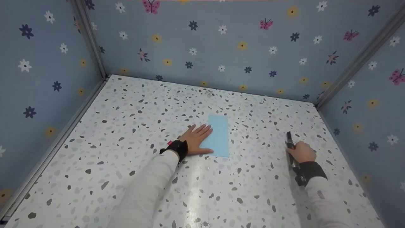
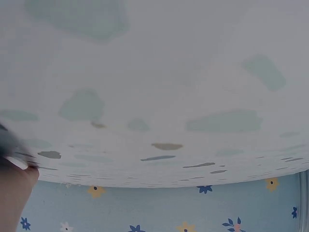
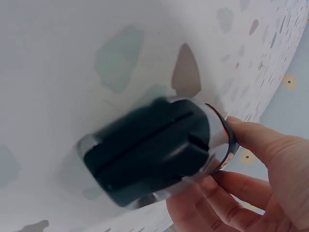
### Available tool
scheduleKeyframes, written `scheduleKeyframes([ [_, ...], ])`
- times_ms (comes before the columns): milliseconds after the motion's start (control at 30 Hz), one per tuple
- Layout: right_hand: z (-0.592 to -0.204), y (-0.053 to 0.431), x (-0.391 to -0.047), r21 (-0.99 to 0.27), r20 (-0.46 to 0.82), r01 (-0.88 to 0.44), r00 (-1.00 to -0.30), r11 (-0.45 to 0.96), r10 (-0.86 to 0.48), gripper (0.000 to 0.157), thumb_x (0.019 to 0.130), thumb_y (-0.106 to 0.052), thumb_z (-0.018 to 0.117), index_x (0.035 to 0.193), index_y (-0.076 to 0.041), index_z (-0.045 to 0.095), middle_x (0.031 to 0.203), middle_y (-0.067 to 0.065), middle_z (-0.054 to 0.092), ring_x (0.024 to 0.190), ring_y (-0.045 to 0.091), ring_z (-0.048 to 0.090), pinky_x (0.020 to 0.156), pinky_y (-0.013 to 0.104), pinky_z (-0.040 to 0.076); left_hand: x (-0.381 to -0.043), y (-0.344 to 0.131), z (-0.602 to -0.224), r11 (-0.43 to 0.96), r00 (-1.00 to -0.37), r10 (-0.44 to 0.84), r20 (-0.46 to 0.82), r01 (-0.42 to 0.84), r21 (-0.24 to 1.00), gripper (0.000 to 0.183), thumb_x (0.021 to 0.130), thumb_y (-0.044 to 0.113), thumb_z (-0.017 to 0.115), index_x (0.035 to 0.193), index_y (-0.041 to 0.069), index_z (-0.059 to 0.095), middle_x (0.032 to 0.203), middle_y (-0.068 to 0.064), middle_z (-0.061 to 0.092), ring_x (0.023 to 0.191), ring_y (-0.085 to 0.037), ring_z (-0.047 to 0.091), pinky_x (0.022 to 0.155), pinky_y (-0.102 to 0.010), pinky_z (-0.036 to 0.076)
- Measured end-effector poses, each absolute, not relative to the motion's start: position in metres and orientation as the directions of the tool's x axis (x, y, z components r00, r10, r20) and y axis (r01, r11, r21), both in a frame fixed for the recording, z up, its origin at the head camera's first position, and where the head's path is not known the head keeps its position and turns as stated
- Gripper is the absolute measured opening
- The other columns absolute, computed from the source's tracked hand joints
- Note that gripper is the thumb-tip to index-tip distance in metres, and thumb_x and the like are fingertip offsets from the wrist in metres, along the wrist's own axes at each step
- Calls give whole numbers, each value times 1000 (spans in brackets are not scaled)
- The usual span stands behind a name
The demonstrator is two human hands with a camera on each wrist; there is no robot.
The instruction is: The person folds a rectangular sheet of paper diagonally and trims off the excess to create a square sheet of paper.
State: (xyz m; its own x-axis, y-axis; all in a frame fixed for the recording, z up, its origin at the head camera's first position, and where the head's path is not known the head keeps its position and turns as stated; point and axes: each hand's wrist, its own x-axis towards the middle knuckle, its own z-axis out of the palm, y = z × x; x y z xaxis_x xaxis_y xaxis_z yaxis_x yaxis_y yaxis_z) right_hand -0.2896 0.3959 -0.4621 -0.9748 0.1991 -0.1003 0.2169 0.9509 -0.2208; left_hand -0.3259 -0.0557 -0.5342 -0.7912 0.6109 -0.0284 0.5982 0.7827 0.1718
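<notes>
My left hand (image 1: 194, 141) lies flat with fingers spread, over the left part of a light blue sheet of paper (image 1: 220, 136). The paper is a narrow upright rectangle on the table, and its left side is partly hidden under the hand. Off to the right, my right hand (image 1: 302, 152) grips a black and silver stapler (image 1: 289, 136). Seen close in the right wrist view, the stapler (image 3: 154, 150) shows a dark face with a long groove, thumb on one side and fingers on the other. Only part of a hand (image 2: 17, 193) enters the left wrist view.
The white speckled table (image 1: 126, 110) reaches to blue flowered panels (image 1: 208, 38) at the back and both sides. Metal rails (image 1: 90, 38) run up the corners. Each wrist wears a black strap (image 1: 178, 148).
</notes>
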Motion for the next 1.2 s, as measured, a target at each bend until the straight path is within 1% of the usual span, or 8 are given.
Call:
scheduleKeyframes([
  [367,-457,388,-289,-218,-90,192,-980,957,176,37,98,-29,64,89,7,61,71,12,57,57,20,54,49,29,37,-326,-55,-534,791,-797,603,-34,591,156,101,93,81,43,167,21,9,176,1,9,164,-21,9,134,-51,7],
  [500,-451,371,-289,-213,-50,143,-990,966,135,41,100,-30,62,97,11,63,88,24,60,65,28,58,52,36,45,-326,-55,-534,790,-798,603,-21,593,157,101,93,80,44,167,20,11,176,0,11,164,-22,11,134,-52,9],
  [600,-449,351,-289,-217,-37,116,-993,969,111,52,102,-33,60,121,16,61,119,37,60,92,45,67,75,51,58,-327,-55,-535,787,-794,607,-17,599,147,101,93,80,43,167,20,11,176,0,11,164,-23,12,134,-52,9],
  [633,-449,344,-289,-224,-36,106,-994,969,100,56,102,-33,59,129,16,58,129,39,57,104,50,66,86,57,58,-327,-55,-536,787,-794,608,-17,600,141,101,93,80,43,167,20,10,176,0,11,164,-22,11,134,-52,9],
  [700,-449,329,-290,-239,-35,75,-997,968,69,64,103,-35,59,142,15,50,145,39,49,126,53,58,104,63,50,-327,-55,-536,787,-794,608,-13,600,140,100,93,80,43,167,20,10,176,1,11,164,-22,12,134,-52,9],
  [767,-451,314,-292,-270,-45,42,-999,962,31,67,103,-36,59,147,13,45,152,36,45,137,52,50,114,63,42,-327,-55,-537,788,-796,605,-9,598,147,100,93,79,44,167,21,11,176,0,11,164,-22,12,134,-52,9],
  [1033,-471,253,-297,-380,-93,-130,-980,916,-178,74,102,-38,61,155,6,36,161,28,38,148,46,41,124,58,31,-326,-56,-534,780,-789,615,-17,605,161,99,94,78,45,167,19,12,175,-1,13,164,-23,12,133,-53,9],
  [1200,-479,215,-297,-411,-104,-256,-940,875,-324,72,102,-34,64,156,4,37,163,25,36,153,41,36,127,55,28,-327,-54,-533,791,-797,604,-32,594,148,101,93,80,43,167,20,10,176,1,11,164,-22,11,133,-52,10],
])
